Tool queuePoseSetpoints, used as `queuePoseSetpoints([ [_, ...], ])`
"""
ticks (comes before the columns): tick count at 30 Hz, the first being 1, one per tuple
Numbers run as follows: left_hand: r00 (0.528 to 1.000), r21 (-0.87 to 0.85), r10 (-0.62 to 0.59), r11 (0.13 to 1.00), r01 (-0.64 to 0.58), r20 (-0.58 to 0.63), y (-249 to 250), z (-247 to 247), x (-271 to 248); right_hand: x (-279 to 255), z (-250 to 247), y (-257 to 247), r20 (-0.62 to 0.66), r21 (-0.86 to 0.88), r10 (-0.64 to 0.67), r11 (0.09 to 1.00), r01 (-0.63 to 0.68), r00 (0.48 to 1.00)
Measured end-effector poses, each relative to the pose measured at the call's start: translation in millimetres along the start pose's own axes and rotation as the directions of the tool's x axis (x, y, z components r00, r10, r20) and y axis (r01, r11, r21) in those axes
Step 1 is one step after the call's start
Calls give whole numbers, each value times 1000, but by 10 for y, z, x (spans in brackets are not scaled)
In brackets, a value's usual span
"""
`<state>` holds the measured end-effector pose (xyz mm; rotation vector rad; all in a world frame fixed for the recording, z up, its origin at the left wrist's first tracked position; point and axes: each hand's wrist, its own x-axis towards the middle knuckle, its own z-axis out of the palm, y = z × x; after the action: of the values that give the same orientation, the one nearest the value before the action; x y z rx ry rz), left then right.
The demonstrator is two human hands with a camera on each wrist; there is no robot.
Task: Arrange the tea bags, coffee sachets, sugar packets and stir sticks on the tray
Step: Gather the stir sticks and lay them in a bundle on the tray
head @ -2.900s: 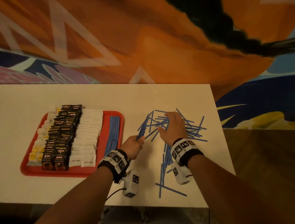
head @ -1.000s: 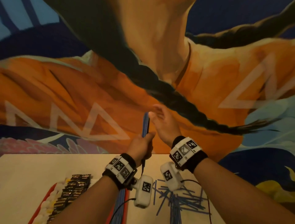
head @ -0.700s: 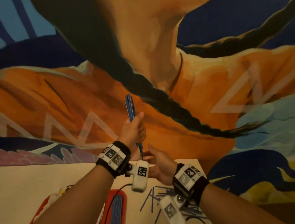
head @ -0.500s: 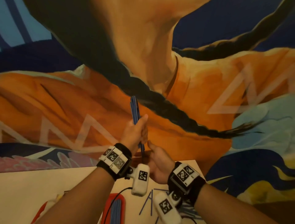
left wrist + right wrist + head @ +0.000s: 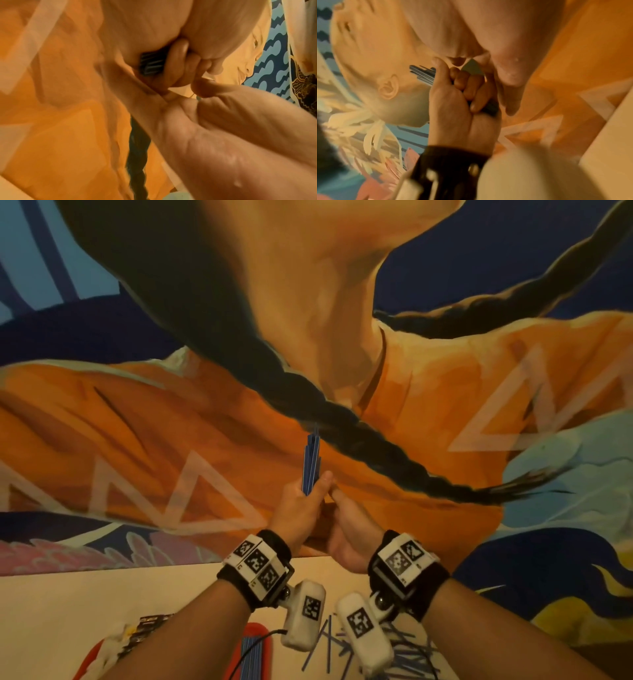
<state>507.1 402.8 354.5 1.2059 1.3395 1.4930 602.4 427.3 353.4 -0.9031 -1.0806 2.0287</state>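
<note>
Head view shows the left hand (image 5: 301, 508) raised in front of the mural, fingers curled around a bundle of blue stir sticks (image 5: 311, 463) that stands nearly upright, its long axis running from the fist up toward the wall. From the right wrist view the same fist (image 5: 462, 94) wraps the bundle (image 5: 423, 75), with uneven stick ends jutting past the thumb. The right hand (image 5: 346, 532) sits just beside and below the left, palm turned toward the bundle's lower end; its fingers look fairly straight and seem to bear against the base of the sticks, though the contact is hidden behind the left hand and cannot be told for sure. That would suit squaring the ends up, judged from the staggered tips. Below the wrists lies the table (image 5: 85, 604). Down and to the left of the hands, the red tray (image 5: 265, 642) already carries a row of blue sticks (image 5: 251, 655) lying lengthwise away from the person, with sachets (image 5: 150, 625) further left. Loose sticks (image 5: 407, 645) are scattered on the table under the right wrist. So the bundle must tip from upright to flat, parallel to that row, and the left hand is both the holder and the nearer one to the tray.
</note>
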Motion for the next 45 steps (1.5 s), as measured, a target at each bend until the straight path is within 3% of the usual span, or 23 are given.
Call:
queuePoseSetpoints([
  [2, 999, 98, 28, 995, -30, 16, 57, -81, 16, 3, -20, -160, -54, -121, -148, 983, 141, 987],
  [3, 998, 221, 56, 973, -61, 31, 61, -143, 45, 5, -20, -286, -113, -216, -268, 947, 239, 957],
  [5, 993, 438, 84, 892, -115, 88, 88, -252, 90, -2, -2, -575, -199, -456, -528, 796, 399, 826],
  [7, 983, 577, 84, 800, -165, 164, 152, -315, 125, -5, 41, -796, -142, -627, -680, 624, 467, 719],
  [8, 977, 638, 84, 745, -193, 198, 202, -325, 139, -1, 69, -853, -84, -681, -693, 564, 466, 716],
  [11, 958, 765, 124, 579, -281, 259, 315, -347, 221, 42, 155, -857, 32, -796, -567, 483, 364, 823],
  [14, 963, 852, 89, 450, -267, 256, 440, -396, 294, 54, 182, -820, 62, -806, -530, 474, 355, 846],
  [17, 969, 945, 10, 221, -241, 245, 661, -491, 291, -50, 162, -884, 186, -843, -431, 392, 368, 883],
  [18, 967, 956, -2, 154, -251, 254, 730, -522, 301, -103, 163, -914, 253, -869, -373, 317, 379, 893],
  [20, 963, 962, -40, 77, -262, 266, 860, -563, 301, -182, 188, -973, 334, -930, -272, 64, 363, 902],
  [22, 958, 960, -73, 27, -277, 278, 951, -569, 295, -211, 266, -1000, 324, -939, -251, -208, 276, 912],
  [23, 954, 957, -84, -10, -288, 286, 999, -554, 272, -210, 312, -1004, 314, -926, -270, -298, 231, 910],
  [27, 931, 924, 2, -128, -361, 364, 1178, -465, 203, -218, 452, -958, 293, -882, -356, -459, 108, 887],
  [29, 925, 922, 62, -130, -365, 375, 1210, -444, 185, -234, 487, -959, 280, -877, -409, -478, 57, 869],
  [32, 925, 931, 101, -38, -364, 366, 1221, -443, 147, -260, 527, -964, 301, -877, -449, -477, 59, 841],
  [36, 923, 932, 125, -60, -359, 363, 1253, -438, 109, -289, 546, -994, 299, -882, -476, -469, 49, 827],
  [39, 914, 934, 199, -21, -358, 355, 1280, -422, 94, -324, 546, -1035, 282, -884, -510, -467, 14, 813],
  [42, 850, 882, 292, 47, -470, 438, 1304, -489, 64, -349, 522, -1058, 255, -890, -519, -456, -11, 816],
  [45, 730, 711, 464, 259, -654, 502, 1298, -737, 68, -324, 439, -1125, 221, -920, -528, -392, -5, 820],
])
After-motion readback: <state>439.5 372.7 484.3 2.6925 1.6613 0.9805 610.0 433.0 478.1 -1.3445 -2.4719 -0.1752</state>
